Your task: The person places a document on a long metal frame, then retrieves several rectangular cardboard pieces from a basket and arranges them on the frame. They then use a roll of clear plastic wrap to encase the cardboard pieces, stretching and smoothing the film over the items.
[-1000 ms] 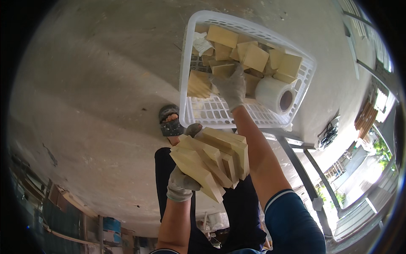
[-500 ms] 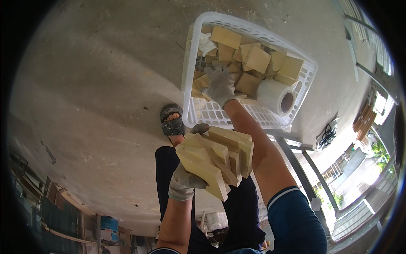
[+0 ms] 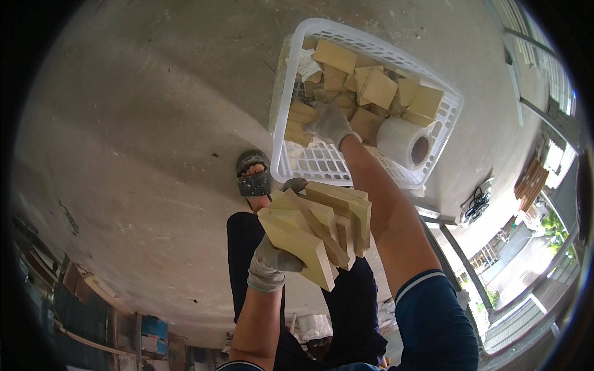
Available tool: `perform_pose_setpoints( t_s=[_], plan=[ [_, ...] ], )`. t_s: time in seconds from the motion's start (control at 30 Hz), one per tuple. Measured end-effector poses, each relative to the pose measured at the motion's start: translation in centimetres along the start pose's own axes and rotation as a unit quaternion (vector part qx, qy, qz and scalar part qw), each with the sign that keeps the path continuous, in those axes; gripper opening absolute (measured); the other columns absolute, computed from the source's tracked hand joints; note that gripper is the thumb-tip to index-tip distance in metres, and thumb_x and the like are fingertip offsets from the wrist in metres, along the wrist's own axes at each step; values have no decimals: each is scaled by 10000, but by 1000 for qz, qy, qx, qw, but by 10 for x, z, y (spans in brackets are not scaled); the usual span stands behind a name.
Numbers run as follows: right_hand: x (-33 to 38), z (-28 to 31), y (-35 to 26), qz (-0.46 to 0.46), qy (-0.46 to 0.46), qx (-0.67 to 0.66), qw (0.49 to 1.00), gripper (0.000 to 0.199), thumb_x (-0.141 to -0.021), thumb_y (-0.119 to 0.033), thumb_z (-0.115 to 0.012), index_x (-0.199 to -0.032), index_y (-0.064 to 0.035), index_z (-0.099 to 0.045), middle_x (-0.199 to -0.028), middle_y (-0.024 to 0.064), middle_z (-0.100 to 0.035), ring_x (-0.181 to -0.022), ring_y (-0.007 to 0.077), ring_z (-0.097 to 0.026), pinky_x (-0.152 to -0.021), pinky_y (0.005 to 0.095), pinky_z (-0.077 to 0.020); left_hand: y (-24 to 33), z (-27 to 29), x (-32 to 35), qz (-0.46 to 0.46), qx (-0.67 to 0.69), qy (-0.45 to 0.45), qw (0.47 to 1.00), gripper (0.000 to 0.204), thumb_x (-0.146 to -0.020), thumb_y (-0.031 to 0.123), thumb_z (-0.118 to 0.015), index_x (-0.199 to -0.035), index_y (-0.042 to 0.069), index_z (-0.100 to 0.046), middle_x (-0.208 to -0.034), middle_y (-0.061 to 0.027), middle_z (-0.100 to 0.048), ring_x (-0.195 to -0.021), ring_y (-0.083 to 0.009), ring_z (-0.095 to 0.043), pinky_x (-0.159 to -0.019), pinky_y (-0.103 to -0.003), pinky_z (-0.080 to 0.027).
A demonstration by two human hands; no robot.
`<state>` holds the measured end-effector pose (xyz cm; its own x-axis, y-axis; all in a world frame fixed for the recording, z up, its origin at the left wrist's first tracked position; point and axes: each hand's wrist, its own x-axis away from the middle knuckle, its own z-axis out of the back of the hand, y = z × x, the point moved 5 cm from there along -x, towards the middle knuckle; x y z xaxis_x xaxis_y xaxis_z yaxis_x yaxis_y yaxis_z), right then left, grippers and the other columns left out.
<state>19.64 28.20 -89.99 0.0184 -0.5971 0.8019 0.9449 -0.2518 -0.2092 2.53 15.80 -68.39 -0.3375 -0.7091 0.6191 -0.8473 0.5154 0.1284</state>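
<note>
My left hand [image 3: 272, 266], in a grey work glove, grips a fanned stack of thick pale-yellow square blocks [image 3: 322, 222] above my knees. Its thumb lies on the near face, and dark fingertips show at the stack's far edge. Inside a white plastic basket [image 3: 368, 32], my gloved right hand [image 3: 334, 125] closes on pale-yellow blocks [image 3: 298, 131] by the left wall, partly hiding them. Many similar loose blocks [image 3: 378, 88] lie jumbled beyond that hand. I cannot tell what the blocks are made of.
A roll of clear film [image 3: 402, 142] lies in the basket's right part, and a crumpled white wrapper [image 3: 307, 66] at its far left. My sandalled foot [image 3: 252, 173] stands beside the basket on the concrete floor [image 3: 142, 154]. Metal bars [image 3: 461, 256] and a black cable coil [image 3: 477, 203] are to the right.
My right hand has turned and closed from spread fingers onto blocks at the basket's left side, which have shifted. The left hand and its stack have barely moved.
</note>
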Motion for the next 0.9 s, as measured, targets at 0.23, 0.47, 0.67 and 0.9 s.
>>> perform_pose_setpoints(
  t_s=[0.23,0.47,0.67,0.9],
  plan=[
    [33,-3,-17,85,105,-87,987,569,-754,-326,-854,-1222,-85,-636,-1190,195,-686,-1096,366,-662,-944,438,-521,11,-20,-4,-113,-145,-113,976,888,-874,410,-763,-1538,69,-283,-1551,-94,-392,-1419,-228,-405,-1199,-388,-355],
    [179,135,3,100,174,-325,924,407,-884,-123,-715,-1251,14,-603,-1170,141,-652,-1054,213,-649,-888,301,-515,-6,4,12,-75,77,-4,994,1036,-629,204,-942,-1486,22,-389,-1350,-113,-599,-1257,-232,-582,-1075,-374,-493],
    [403,256,-52,227,184,-206,934,449,-749,38,-796,-1166,-5,-635,-1032,97,-676,-939,182,-676,-820,313,-570,-34,-2,57,-62,14,-22,998,948,-661,167,-886,-1479,62,-418,-1363,-94,-588,-1252,-237,-583,-1057,-388,-505],
    [515,264,-111,304,139,-157,929,375,-819,-56,-799,-1141,-22,-608,-1017,113,-726,-922,228,-720,-816,344,-577,-20,-89,179,-112,37,-55,991,735,-703,70,-810,-1371,5,-512,-1212,-98,-656,-1094,-226,-660,-942,-372,-552]
  ],
)
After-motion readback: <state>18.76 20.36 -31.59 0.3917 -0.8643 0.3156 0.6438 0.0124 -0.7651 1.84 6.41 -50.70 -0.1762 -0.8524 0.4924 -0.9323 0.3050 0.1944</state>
